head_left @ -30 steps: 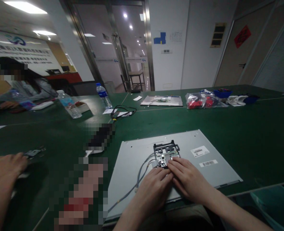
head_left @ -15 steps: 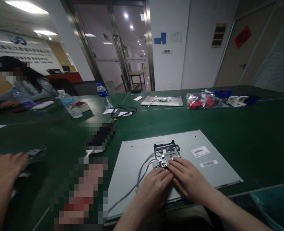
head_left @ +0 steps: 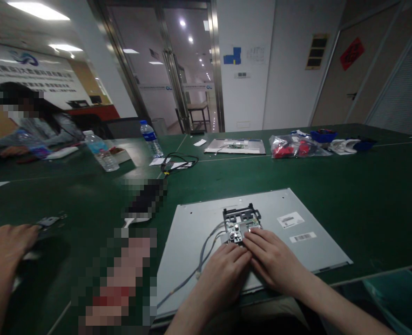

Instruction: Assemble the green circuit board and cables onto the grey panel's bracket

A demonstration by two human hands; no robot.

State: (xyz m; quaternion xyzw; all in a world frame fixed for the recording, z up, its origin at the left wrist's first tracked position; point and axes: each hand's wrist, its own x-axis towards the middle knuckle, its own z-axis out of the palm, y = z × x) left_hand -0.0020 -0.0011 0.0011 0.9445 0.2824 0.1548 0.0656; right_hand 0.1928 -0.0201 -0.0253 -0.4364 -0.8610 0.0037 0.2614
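A small circuit board in a black plastic frame (head_left: pixel 241 219) rests on, or just above, the back of a flat grey panel (head_left: pixel 192 232) in front of me. My left hand (head_left: pixel 228 270) is curled at the assembly's near edge, fingertips on its lower left side. Beside it, touching, my right hand (head_left: pixel 272 256) has its fingers bent over the near right part. Both thumbs and the near edge are hidden under the fingers. Grey cables (head_left: pixel 203 256) run from the assembly's left side down across the panel.
Another person's hand (head_left: pixel 8 249) is at the left by a small dark part. A pixelated area lies between us. Farther back are water bottles (head_left: pixel 101 151), black cable (head_left: pixel 181 160), a second panel (head_left: pixel 214 148) and a plastic bag with red items (head_left: pixel 293 148). A person sits back left.
My hands and the framed board look the same as before. The other person's hand at the left has shifted slightly to the left.
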